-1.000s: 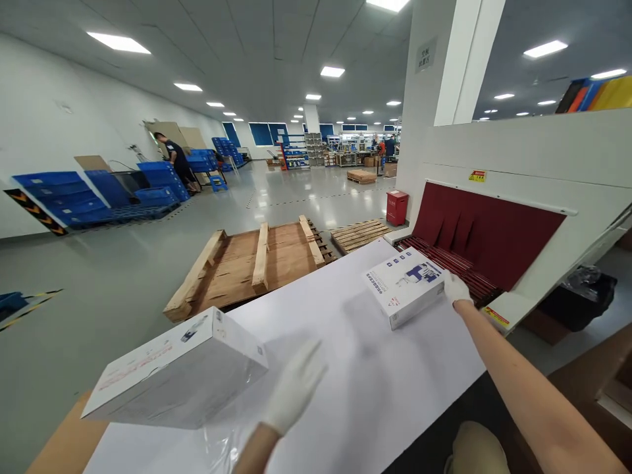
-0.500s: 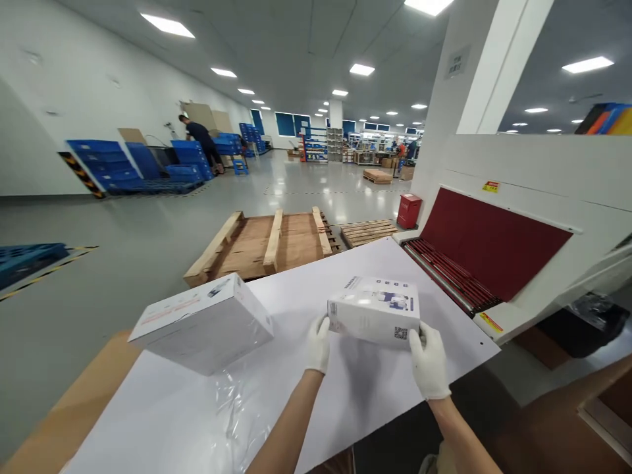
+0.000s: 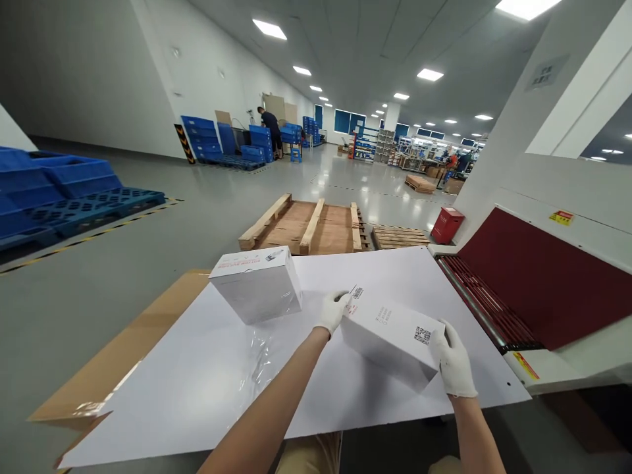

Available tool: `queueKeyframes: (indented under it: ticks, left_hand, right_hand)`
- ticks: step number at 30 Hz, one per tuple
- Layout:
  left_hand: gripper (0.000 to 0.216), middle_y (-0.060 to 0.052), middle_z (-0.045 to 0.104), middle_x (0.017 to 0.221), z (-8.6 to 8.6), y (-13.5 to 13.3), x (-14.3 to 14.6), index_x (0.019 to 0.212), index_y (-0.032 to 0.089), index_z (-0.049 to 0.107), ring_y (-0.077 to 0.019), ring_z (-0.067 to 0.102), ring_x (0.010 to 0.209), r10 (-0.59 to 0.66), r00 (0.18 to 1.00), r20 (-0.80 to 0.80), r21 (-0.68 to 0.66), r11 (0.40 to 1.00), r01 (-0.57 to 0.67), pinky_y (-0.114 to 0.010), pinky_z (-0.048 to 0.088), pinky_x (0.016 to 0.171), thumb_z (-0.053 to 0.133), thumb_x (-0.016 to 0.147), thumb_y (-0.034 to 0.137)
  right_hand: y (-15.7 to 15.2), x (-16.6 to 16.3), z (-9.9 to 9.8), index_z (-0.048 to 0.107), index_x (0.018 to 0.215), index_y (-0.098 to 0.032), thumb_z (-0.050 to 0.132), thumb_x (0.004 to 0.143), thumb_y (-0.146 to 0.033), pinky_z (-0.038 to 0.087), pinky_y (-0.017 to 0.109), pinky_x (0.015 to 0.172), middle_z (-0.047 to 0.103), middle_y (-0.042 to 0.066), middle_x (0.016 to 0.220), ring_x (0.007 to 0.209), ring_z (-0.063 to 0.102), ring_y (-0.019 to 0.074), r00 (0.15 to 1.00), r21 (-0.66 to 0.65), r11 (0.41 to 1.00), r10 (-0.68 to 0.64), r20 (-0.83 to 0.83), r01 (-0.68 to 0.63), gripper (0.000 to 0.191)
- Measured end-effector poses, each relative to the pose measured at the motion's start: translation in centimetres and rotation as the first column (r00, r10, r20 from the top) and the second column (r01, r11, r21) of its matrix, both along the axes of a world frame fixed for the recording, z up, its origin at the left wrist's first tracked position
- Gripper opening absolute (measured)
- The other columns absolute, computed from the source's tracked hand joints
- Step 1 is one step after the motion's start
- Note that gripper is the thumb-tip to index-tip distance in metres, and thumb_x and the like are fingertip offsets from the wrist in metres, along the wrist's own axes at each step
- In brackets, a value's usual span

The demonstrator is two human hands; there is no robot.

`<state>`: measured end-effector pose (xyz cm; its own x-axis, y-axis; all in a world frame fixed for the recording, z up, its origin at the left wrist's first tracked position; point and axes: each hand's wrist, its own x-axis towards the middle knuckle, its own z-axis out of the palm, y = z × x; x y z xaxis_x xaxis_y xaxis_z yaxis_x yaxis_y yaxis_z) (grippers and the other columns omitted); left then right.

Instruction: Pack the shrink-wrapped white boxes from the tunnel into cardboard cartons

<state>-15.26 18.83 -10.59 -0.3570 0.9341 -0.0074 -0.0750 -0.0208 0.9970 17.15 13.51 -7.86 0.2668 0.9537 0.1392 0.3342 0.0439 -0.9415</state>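
We have tipped the white box [image 3: 392, 332] since a moment ago, so its QR-code face now shows. Our left hand [image 3: 332, 312] and right hand [image 3: 455, 361] clamp its ends with curled fingers, above the white table [image 3: 207, 382], near a second wrapped box [image 3: 257, 291]

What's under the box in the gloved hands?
The box is tilted between left hand and right hand. Below it shows the white table; the patch directly beneath is hidden by the box.
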Motion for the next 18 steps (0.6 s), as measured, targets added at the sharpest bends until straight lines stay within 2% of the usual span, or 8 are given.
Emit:
queueKeyframes:
  ticks: [3,5,8,11,13,16,18]
  left_hand:
    - [0.028,-0.016,0.075,0.113,1.1,0.0,0.1,0.106,0.014,0.075,-0.0319,0.067,0.112,0.03,0.993,-0.115,-0.008,1.0,-0.031,-0.047,0.051,0.106,0.07,0.084,0.031]
    - [0.033,-0.017,0.072,0.119,1.9,-0.5,0.7,0.111,0.014,0.074,-0.0336,0.064,0.117,0.034,0.978,-0.204,0.012,0.999,-0.032,-0.049,0.046,0.111,0.071,0.083,0.031]
    - [0.06,-0.02,0.064,0.129,3.0,-2.0,2.3,0.127,0.014,0.066,-0.0396,0.057,0.126,0.032,0.887,-0.461,0.042,0.999,-0.015,-0.052,0.04,0.113,0.08,0.078,0.047]
    - [0.089,-0.025,0.056,0.137,3.7,-3.3,4.0,0.137,0.011,0.055,-0.043,0.053,0.128,0.029,0.762,-0.647,0.007,0.999,-0.032,-0.051,0.043,0.108,0.082,0.071,0.064]
    - [0.094,-0.026,0.054,0.138,3.9,-3.8,4.6,0.137,0.011,0.053,-0.0428,0.054,0.126,0.012,0.756,-0.655,-0.036,0.998,-0.047,-0.049,0.045,0.105,0.084,0.067,0.065]
    - [0.09,-0.025,0.056,0.134,3.7,-3.8,4.7,0.132,0.012,0.056,-0.0419,0.057,0.121,0.003,0.762,-0.647,-0.053,0.997,-0.049,-0.05,0.046,0.102,0.086,0.064,0.063]
    - [0.089,-0.025,0.056,0.137,3.4,-3.2,4.1,0.132,0.012,0.059,-0.0427,0.055,0.126,0.018,0.817,-0.576,-0.027,0.999,-0.041,-0.051,0.044,0.107,0.088,0.062,0.061]
  right_hand:
    - [0.4,-0.3,0.2,0.062,0.135,-0.022,0.061,0.091,-0.065,0.049,0.041,0.107,0.067,0.01,0.138,0.131,0.06,0.0325,0.995,-0.005,0.997,0.08,-0.065,-0.081,0.062]
    - [0.5,-0.3,0.3,0.063,0.131,-0.023,0.063,0.092,-0.065,0.05,0.039,0.104,0.07,0.009,0.133,0.127,0.062,0.0312,0.991,0.03,0.994,0.107,-0.081,-0.105,0.058]
    - [0.3,-0.2,0.1,0.064,0.129,-0.024,0.063,0.093,-0.065,0.049,0.035,0.103,0.07,0.006,0.13,0.125,0.062,0.0286,0.99,0.046,0.993,0.109,-0.09,-0.105,0.054]
    - [-0.1,-0.3,-0.1,0.064,0.129,-0.025,0.061,0.094,-0.066,0.05,0.035,0.1,0.07,0.005,0.131,0.123,0.063,0.028,0.988,0.035,0.994,0.106,-0.114,-0.103,0.054]
    - [-0.2,-0.5,0.0,0.063,0.129,-0.025,0.06,0.094,-0.068,0.05,0.035,0.1,0.068,0.006,0.134,0.124,0.062,0.0284,0.987,0.03,0.995,0.1,-0.124,-0.097,0.056]
    - [-0.3,-0.6,0.1,0.063,0.128,-0.026,0.06,0.093,-0.069,0.048,0.037,0.103,0.068,0.006,0.133,0.128,0.06,0.0291,0.99,0.041,0.995,0.091,-0.104,-0.087,0.056]
    - [-0.4,-0.6,0.1,0.064,0.128,-0.026,0.06,0.093,-0.068,0.046,0.039,0.104,0.068,0.006,0.131,0.127,0.06,0.0296,0.991,0.052,0.995,0.095,-0.096,-0.09,0.055]
